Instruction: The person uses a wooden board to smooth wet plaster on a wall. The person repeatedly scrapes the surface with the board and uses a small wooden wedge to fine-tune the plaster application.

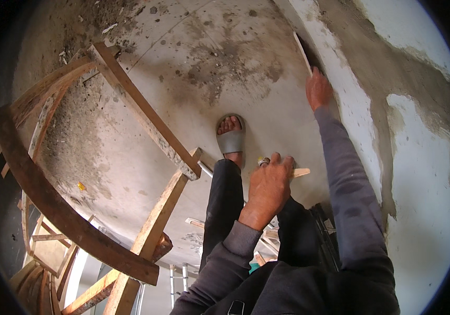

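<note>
Head view, hard to make out: the middle of the thin flat tool's (302, 52) lower end, where fingers cover it; it shows almost edge-on, with a dark patch beside it.
Head view, cut off: the curved wooden frame (146, 121) at left fades into the dark rim; the other foot is out of sight.
Right hand (318, 92): closed on the flat tool's near end, fingertips mostly hidden.
Flat tool's place: beside the foot of the patched wall (424, 184), above the floor (183, 94).
Left hand (269, 184): curled, back upward, around a wooden-ended piece (301, 172); its rest is hidden.
Below: one sandal (231, 142) on the floor.
</note>
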A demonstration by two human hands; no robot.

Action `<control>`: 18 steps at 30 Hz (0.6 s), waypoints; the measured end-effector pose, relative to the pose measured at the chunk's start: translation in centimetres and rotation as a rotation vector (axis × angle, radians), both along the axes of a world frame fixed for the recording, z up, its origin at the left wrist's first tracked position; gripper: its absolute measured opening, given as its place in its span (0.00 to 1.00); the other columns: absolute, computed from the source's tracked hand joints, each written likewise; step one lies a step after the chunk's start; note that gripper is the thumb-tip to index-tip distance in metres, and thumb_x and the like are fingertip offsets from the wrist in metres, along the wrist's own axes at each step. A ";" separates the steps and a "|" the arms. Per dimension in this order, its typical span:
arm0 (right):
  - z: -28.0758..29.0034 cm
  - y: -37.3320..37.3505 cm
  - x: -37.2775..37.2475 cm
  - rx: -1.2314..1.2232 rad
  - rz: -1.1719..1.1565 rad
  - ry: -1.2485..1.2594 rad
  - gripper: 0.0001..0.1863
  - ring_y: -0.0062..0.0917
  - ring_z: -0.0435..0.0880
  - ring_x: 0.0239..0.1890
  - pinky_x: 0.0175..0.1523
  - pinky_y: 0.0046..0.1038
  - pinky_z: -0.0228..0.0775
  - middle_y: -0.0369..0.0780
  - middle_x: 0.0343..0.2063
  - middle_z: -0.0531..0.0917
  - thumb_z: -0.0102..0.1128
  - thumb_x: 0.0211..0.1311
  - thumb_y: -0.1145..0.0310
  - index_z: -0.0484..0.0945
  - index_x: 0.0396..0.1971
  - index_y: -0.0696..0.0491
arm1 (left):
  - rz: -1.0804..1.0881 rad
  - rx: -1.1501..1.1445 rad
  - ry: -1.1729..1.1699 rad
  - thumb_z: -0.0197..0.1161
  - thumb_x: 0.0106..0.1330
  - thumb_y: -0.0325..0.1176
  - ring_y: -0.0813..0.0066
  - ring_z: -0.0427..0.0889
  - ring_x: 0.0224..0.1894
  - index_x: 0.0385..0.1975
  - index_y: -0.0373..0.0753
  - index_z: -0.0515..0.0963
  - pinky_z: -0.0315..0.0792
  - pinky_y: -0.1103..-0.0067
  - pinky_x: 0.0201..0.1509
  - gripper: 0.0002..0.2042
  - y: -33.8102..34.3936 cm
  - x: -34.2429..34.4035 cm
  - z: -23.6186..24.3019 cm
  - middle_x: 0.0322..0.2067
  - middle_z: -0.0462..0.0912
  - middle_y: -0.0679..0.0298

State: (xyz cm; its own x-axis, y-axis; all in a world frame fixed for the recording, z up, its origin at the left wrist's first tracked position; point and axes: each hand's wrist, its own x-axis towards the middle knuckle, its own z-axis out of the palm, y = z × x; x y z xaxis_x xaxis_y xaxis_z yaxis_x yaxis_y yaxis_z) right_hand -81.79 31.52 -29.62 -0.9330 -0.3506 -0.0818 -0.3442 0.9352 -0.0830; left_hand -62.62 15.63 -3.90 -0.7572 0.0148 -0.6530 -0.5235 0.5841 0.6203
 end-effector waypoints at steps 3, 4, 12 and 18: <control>-0.5 -3.6 -3.4 -0.065 0.037 -0.081 0.14 0.47 0.84 0.35 0.38 0.48 0.76 0.50 0.33 0.84 0.50 0.64 0.66 0.75 0.46 0.53 | 0.018 0.021 -0.007 0.58 0.60 0.27 0.50 0.81 0.39 0.46 0.39 0.75 0.76 0.62 0.41 0.14 -0.6 0.0 -0.1 0.37 0.77 0.52; -0.6 -4.6 -4.5 -0.070 0.045 -0.049 0.13 0.47 0.84 0.34 0.37 0.48 0.76 0.49 0.32 0.84 0.49 0.64 0.66 0.76 0.45 0.53 | 0.020 0.036 -0.024 0.58 0.60 0.27 0.50 0.81 0.39 0.46 0.39 0.75 0.75 0.62 0.41 0.14 -0.9 -0.3 0.0 0.37 0.77 0.51; -1.6 -10.7 -10.0 -0.048 0.064 -0.016 0.17 0.45 0.83 0.39 0.44 0.43 0.76 0.50 0.37 0.84 0.52 0.62 0.63 0.77 0.50 0.51 | 0.052 0.029 0.013 0.58 0.60 0.25 0.50 0.81 0.38 0.47 0.38 0.75 0.75 0.63 0.41 0.14 -1.9 -1.0 -0.1 0.37 0.77 0.52; -1.4 -10.1 -10.4 -0.046 0.169 -0.103 0.16 0.44 0.82 0.42 0.48 0.42 0.76 0.47 0.39 0.83 0.48 0.66 0.63 0.79 0.49 0.49 | 0.009 0.020 0.016 0.59 0.58 0.25 0.50 0.80 0.38 0.44 0.39 0.75 0.75 0.63 0.40 0.13 -1.4 -1.1 0.1 0.37 0.77 0.53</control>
